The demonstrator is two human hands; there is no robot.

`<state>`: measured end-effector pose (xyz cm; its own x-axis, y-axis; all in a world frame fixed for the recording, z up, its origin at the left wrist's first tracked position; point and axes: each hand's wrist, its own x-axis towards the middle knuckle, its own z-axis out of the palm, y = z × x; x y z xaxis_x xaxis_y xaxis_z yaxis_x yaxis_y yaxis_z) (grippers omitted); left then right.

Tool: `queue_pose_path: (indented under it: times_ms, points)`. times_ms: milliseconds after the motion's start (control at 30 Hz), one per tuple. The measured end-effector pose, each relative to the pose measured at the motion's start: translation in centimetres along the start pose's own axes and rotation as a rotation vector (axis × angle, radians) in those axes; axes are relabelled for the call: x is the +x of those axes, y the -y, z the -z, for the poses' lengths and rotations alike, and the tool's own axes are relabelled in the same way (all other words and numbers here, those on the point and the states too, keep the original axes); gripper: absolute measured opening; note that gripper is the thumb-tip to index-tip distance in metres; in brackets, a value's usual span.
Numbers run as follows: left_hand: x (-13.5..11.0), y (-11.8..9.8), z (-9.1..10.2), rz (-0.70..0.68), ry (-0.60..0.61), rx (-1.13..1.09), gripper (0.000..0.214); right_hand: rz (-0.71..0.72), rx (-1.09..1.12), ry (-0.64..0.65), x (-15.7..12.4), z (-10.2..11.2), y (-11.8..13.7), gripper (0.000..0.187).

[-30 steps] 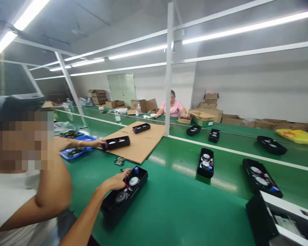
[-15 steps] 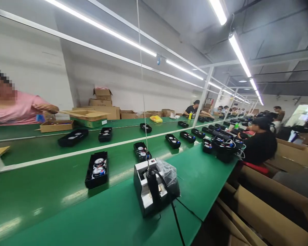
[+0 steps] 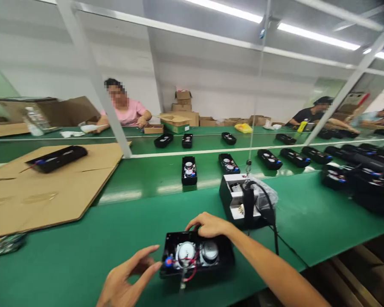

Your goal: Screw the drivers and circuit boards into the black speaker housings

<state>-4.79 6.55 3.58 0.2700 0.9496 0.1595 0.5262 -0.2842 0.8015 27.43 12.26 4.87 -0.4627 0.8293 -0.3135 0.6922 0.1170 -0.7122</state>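
A black speaker housing [image 3: 222,251] lies with its inside facing up on the green bench in front of me. Two round silver speaker drivers [image 3: 186,252], red wires and a blue part [image 3: 169,261] show inside it. My right hand [image 3: 208,224] is curled over the far long wall of the housing and grips it. At the housing's left end is my left hand [image 3: 131,275], thumb and fingers apart; the thumb tip is at the corner, and I cannot tell if it touches. Beyond my right hand, a black hand tool with a cord [image 3: 248,200] hangs before a black-and-white box [image 3: 227,200].
A conveyor belt [image 3: 147,170] carries several similar housings. Flattened cardboard [image 3: 64,204] at left bears another housing [image 3: 57,158]; circuit boards [image 3: 6,245] lie near it. Housings are piled at right [image 3: 371,183]. Across the belt sit a person in pink [image 3: 128,113] and one in black [image 3: 310,115].
My view has swung left and down. Both hands and a speaker housing now show on the near bench, where neither hand was visible before.
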Motion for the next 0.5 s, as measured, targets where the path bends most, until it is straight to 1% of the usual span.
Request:
queue_pose_path:
  times_ms: [33,67,133,167,233,267,333,367,400,433,500]
  points:
    - [0.2,-0.4,-0.2,-0.045,-0.012,0.02,0.055,0.035,-0.016,0.05,0.3,0.2,-0.2,0.07]
    - [0.4,-0.8,-0.5,-0.092,0.002,0.041,0.053,0.067,-0.029,0.094,0.5,0.3,-0.2,0.068]
    - [0.6,-1.3,-1.7,-0.165,0.097,0.055,0.051,0.11,-0.05,0.133,0.3,0.3,-0.2,0.065]
    - [0.7,-1.3,-2.3,-0.185,0.159,0.052,0.053,0.119,-0.059,0.12,-0.1,0.2,-0.1,0.064]
    - [0.7,-1.1,-3.6,-0.198,0.249,0.047,0.051,0.116,-0.077,0.024,-1.9,0.1,0.0,0.064]
    - [0.6,-0.9,-4.2,-0.203,0.275,0.051,0.047,0.107,-0.083,-0.06,-3.2,0.0,0.0,0.061]
    - [0.5,-0.5,-5.0,-0.21,0.299,0.066,0.037,0.08,-0.08,-0.254,-6.6,-0.3,-0.2,0.049]
    - [0.5,-0.3,-5.3,-0.21,0.304,0.069,0.033,0.067,-0.071,-0.351,-8.4,-0.7,-0.4,0.039]
    - [0.3,-0.3,-5.5,-0.206,0.303,0.066,0.03,0.047,-0.063,-0.408,-10.3,-1.3,-0.5,0.029]
    - [0.2,-0.4,-5.6,-0.197,0.301,0.058,0.028,0.019,-0.059,-0.432,-12.1,-2.2,-0.6,0.021]
    - [-0.2,-0.7,-5.7,-0.179,0.292,0.044,0.026,-0.041,-0.045,-0.41,-14.9,-4.8,-0.8,0.017]
